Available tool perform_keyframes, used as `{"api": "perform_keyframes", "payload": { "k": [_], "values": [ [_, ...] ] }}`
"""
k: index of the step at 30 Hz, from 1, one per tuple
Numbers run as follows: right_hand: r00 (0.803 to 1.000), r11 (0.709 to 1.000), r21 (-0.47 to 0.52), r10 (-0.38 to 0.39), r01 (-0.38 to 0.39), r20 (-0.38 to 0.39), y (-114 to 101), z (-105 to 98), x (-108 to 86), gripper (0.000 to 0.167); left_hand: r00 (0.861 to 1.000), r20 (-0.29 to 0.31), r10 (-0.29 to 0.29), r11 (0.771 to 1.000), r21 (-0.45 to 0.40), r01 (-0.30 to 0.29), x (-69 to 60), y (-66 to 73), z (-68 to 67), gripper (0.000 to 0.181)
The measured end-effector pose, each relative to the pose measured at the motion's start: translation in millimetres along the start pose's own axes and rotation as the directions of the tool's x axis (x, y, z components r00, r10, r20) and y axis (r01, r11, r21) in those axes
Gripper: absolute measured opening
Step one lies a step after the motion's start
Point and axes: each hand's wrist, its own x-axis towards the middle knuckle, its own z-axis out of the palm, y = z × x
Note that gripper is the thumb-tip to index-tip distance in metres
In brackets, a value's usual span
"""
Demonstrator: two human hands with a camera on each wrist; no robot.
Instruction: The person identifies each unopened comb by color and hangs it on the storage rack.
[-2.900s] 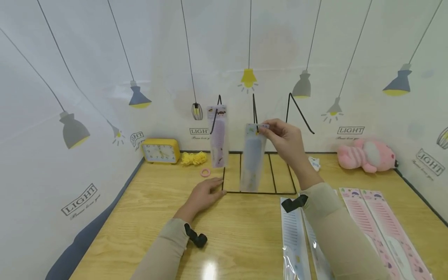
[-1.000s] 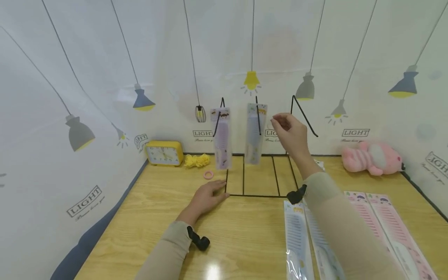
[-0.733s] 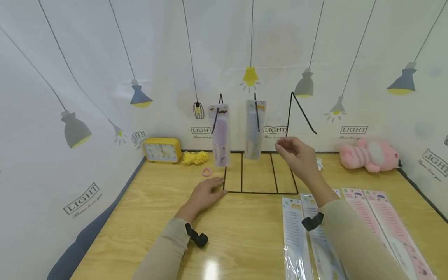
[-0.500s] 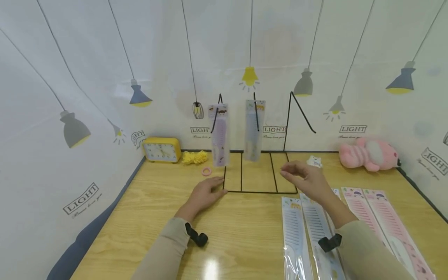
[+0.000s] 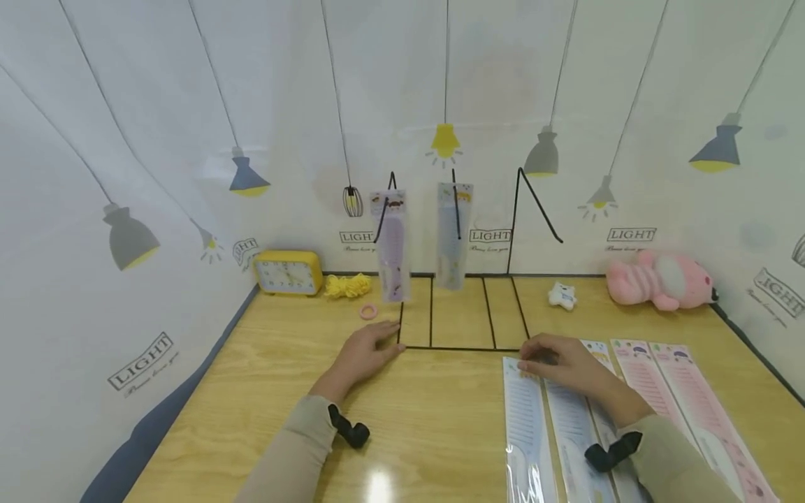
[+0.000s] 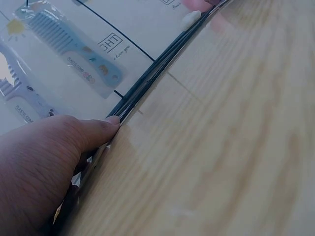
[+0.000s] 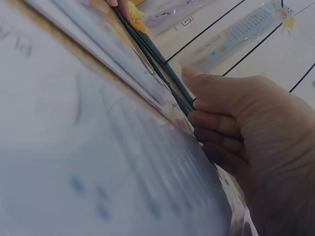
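My left hand (image 5: 361, 355) rests at the left side of a black wire display rack (image 5: 462, 348), its thumb and fingertips touching the base. From the rack's left hook hangs a packaged purple comb (image 5: 393, 251); a packaged blue comb (image 5: 450, 241) hangs on the middle hook. The right hook (image 5: 539, 204) carries nothing. My right hand (image 5: 569, 363) is over the top ends of packaged blue combs (image 5: 525, 419) lying on the table. Its fingers are bent, with the thumb (image 7: 202, 81) apart from them; whether they touch a package is unclear.
Packaged pink combs (image 5: 698, 405) lie farther right. At the back stand a yellow clock (image 5: 288, 272), yellow string (image 5: 347, 286), a pink ring (image 5: 368, 311), a small white star-shaped item (image 5: 562, 296) and a pink plush toy (image 5: 660, 279). A printed curtain backs the table.
The blue comb was hung on the middle hook and released. My right hand has come down from there to the packages at the right. My left hand stays at the rack.
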Motion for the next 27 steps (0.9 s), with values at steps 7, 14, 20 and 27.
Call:
{"api": "perform_keyframes", "payload": {
  "k": [7,14,20,27],
  "values": [
    [0.997,0.992,-0.124,-0.028,0.036,0.065,1,-4,-1.1,0.04,1.0,0.013,0.004,1.0,-0.001,-0.004,1.7,-3.6,-0.6,0.059],
    [0.991,0.984,-0.177,0.031,-0.008,0.132,-2,-4,-0.6,0.055,1.0,0.021,-0.004,1.0,0.014,0.004,4.0,-5.3,0.9,0.06],
    [0.981,0.986,-0.165,0.065,-0.035,0.181,-8,-4,1.1,0.056,1.0,0.006,-0.004,1.0,0.011,0.004,3.0,-7.4,2.9,0.058],
    [0.969,0.982,-0.17,0.12,-0.083,0.216,-11,-5,2.9,0.056,1.0,0.006,-0.004,1.0,0.007,0.004,2.9,-6.1,1.6,0.058]
  ]
}}
